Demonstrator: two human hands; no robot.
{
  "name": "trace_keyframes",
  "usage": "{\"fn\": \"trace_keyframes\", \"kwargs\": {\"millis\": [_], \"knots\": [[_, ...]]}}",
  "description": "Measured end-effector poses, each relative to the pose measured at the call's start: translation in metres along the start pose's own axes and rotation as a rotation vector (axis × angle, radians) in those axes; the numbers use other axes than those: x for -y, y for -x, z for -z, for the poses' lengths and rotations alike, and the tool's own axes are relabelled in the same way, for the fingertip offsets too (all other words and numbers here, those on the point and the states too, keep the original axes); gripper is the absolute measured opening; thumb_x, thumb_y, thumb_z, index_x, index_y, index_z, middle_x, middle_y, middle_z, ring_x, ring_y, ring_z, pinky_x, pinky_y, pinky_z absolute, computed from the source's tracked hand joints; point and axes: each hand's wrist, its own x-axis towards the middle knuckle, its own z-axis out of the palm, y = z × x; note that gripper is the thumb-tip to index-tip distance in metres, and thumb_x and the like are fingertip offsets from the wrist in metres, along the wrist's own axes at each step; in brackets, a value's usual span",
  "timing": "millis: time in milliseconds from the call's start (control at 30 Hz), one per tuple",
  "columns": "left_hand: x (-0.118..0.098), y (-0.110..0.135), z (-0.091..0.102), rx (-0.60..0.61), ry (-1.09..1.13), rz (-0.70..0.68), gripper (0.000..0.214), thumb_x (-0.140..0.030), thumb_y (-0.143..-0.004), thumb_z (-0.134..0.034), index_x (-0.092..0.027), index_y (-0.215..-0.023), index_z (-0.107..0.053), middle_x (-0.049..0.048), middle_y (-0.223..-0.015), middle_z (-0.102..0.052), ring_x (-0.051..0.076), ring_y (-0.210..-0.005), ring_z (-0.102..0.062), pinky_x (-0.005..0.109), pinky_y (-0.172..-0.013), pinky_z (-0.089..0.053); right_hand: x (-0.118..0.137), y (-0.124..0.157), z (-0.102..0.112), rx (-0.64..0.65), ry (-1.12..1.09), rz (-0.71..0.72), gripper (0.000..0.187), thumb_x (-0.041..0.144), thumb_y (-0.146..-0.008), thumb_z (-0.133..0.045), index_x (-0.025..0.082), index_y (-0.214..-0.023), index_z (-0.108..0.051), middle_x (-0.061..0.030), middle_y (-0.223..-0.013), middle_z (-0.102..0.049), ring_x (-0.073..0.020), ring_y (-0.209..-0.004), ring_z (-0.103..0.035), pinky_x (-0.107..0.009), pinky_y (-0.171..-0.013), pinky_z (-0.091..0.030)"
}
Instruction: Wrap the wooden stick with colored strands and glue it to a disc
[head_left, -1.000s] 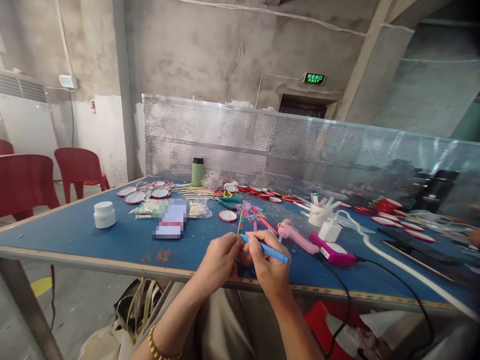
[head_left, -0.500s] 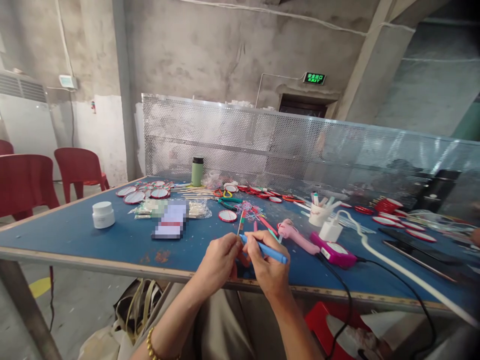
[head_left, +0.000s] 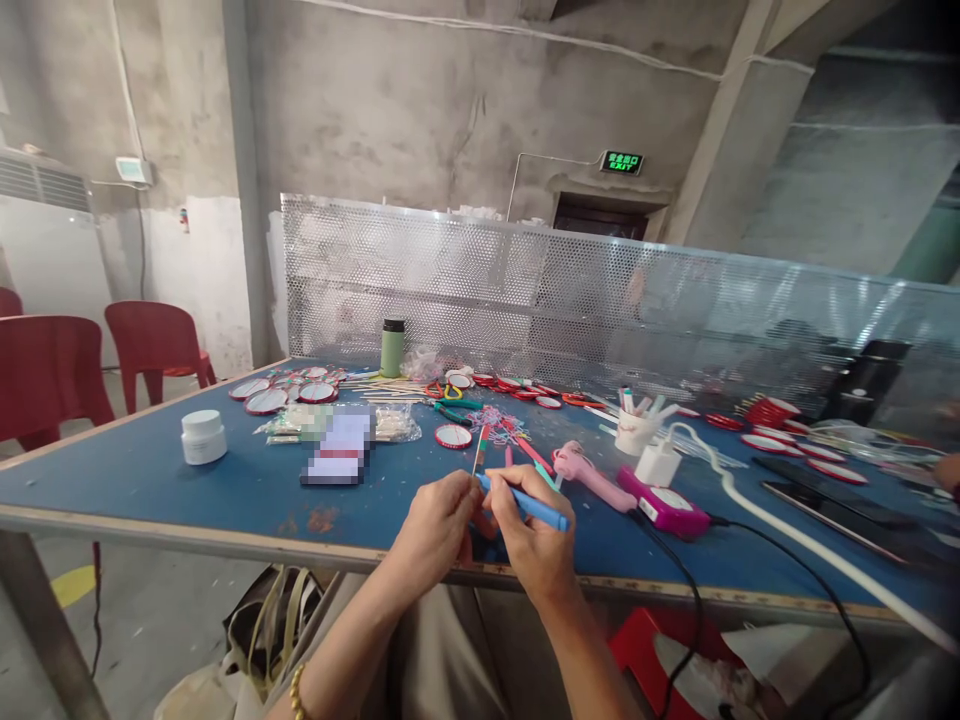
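Head view: the left hand (head_left: 431,525) is closed, fingertips pinching a thin coloured stick (head_left: 481,447) that points up and away above the near part of the blue table (head_left: 255,490), and the right hand (head_left: 536,545) is curled round a blue pen (head_left: 536,508), whose tip is close to the left fingertips, though I cannot tell if it touches the stick. Beyond the hands lie a red-rimmed disc (head_left: 454,436) and some coloured strips (head_left: 497,420), with a pink corded tool (head_left: 592,478) to the right and a phone (head_left: 337,448) and white jar (head_left: 203,437) to the left
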Motion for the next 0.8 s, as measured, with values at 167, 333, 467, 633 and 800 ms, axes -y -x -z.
{"fn": "trace_keyframes", "kwargs": {"millis": [167, 333, 467, 633, 800], "knots": [[-0.0014, 0.0012, 0.0001, -0.001, -0.009, 0.004, 0.036, -0.046, -0.095, -0.039, -0.020, -0.070, -0.044, -0.0039, -0.059, -0.058, 0.010, -0.039, -0.053, 0.019, -0.043, -0.034, 0.0008, 0.0004, 0.0009, 0.001, 0.008, 0.004, 0.019, 0.023, -0.094, -0.054, 0.019, -0.078, -0.063, 0.0038, -0.061, -0.062, -0.0091, -0.050, -0.057, -0.020, -0.051, -0.046], [-0.0033, 0.0015, 0.0006, 0.001, -0.004, 0.006, 0.036, -0.045, -0.096, -0.038, -0.020, -0.071, -0.045, -0.0026, -0.064, -0.062, 0.009, -0.039, -0.053, 0.020, -0.044, -0.035, -0.0008, 0.0015, 0.0009, 0.003, 0.010, -0.013, 0.020, 0.025, -0.094, -0.053, 0.019, -0.078, -0.063, 0.0031, -0.060, -0.062, -0.0102, -0.050, -0.057, -0.021, -0.050, -0.046], [-0.0034, 0.0017, 0.0008, 0.013, 0.005, 0.011, 0.035, -0.045, -0.096, -0.037, -0.019, -0.074, -0.046, -0.0014, -0.070, -0.065, 0.008, -0.039, -0.053, 0.019, -0.042, -0.034, -0.0014, 0.0026, 0.0003, -0.008, 0.007, -0.037, 0.020, 0.027, -0.095, -0.052, 0.020, -0.079, -0.062, 0.0023, -0.061, -0.063, -0.0108, -0.050, -0.058, -0.022, -0.050, -0.047], [-0.0034, 0.0010, 0.0005, 0.007, 0.002, 0.007, 0.035, -0.045, -0.096, -0.038, -0.019, -0.073, -0.045, -0.0015, -0.069, -0.065, 0.008, -0.039, -0.054, 0.019, -0.041, -0.034, -0.0006, 0.0023, -0.0004, -0.017, -0.011, -0.040, 0.018, 0.027, -0.095, -0.054, 0.020, -0.080, -0.062, 0.0013, -0.067, -0.066, -0.0109, -0.053, -0.060, -0.021, -0.052, -0.049], [-0.0042, 0.0008, 0.0008, 0.013, -0.001, 0.010, 0.036, -0.045, -0.097, -0.037, -0.020, -0.073, -0.045, -0.0021, -0.067, -0.063, 0.008, -0.038, -0.053, 0.019, -0.041, -0.033, -0.0001, 0.0014, -0.0004, -0.012, 0.001, -0.033, 0.019, 0.026, -0.095, -0.054, 0.020, -0.079, -0.062, 0.0024, -0.063, -0.064, -0.0103, -0.050, -0.058, -0.021, -0.051, -0.048]]}}
